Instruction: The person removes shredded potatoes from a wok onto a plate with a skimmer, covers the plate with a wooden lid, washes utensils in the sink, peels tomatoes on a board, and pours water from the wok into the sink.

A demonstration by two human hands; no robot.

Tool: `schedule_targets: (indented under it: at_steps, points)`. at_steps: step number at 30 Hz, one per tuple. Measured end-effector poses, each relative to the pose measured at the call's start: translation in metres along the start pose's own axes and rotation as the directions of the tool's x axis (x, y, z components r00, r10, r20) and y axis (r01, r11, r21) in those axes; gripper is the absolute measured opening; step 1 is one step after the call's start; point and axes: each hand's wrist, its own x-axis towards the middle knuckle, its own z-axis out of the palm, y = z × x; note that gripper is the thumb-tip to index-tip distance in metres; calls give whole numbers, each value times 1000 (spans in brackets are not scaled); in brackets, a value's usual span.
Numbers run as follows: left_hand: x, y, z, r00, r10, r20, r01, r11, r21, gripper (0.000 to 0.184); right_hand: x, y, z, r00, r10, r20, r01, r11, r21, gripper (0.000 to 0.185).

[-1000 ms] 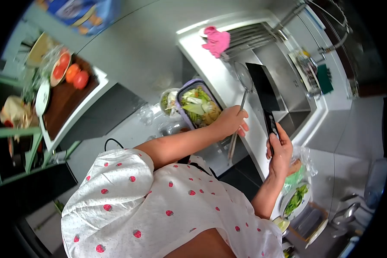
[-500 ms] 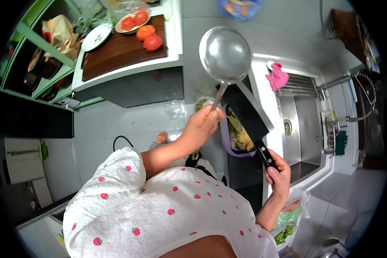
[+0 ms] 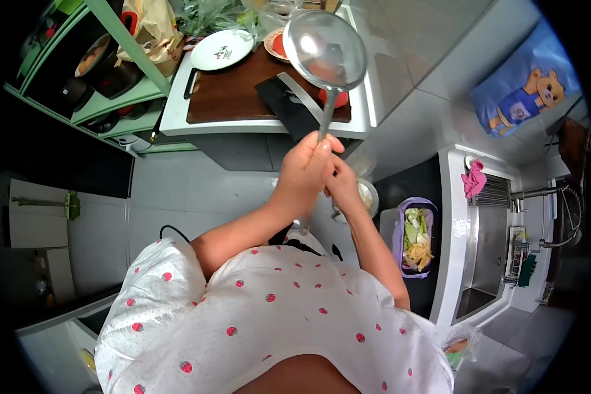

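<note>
My left hand [image 3: 303, 169] is closed around the thin handle of a strainer [image 3: 308, 49], its round bowl raised in front of me. Red shows faintly through the bowl. Beside it, my right hand [image 3: 345, 187] is closed on a cleaver [image 3: 292, 108]; the grip is mostly hidden behind the left hand. The dark blade reaches over the front edge of a wooden cutting board [image 3: 220, 98]. A tomato [image 3: 335, 98] on the board is partly covered by the strainer. At the board's back lies a white plate [image 3: 222, 50], with a bowl of cut tomato [image 3: 277, 44] alongside.
To the right, a purple-rimmed bin [image 3: 398, 246] holds vegetable scraps. Past it are a steel sink [image 3: 489, 253] and a pink cloth [image 3: 474, 178]. Green shelves [image 3: 121, 108] with pots stand at the left. A blue bear-print bag [image 3: 528, 85] hangs on the right.
My view has turned left toward the cutting board. The cleaver has swung from beside the sink to the board's edge, and my hands have come together. Both tools remain held.
</note>
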Motion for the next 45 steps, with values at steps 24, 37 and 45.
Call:
schedule_targets:
  at_steps: [24,37,45]
  points:
    - [43,3,4,982,63,177,7,929,-370,23,-23,-8,2,794,-443,-415,310,884,-351,21]
    - [-54,-54,215,681,-95,726,478,808,-343,25,-239,-8,-78,377,-266,-887,540,841,-22,19]
    - [-153,-84,343,248,-183,951,784,614,-86,23,-376,-38,-124,-209,-576,-790,-97,816,-569,35]
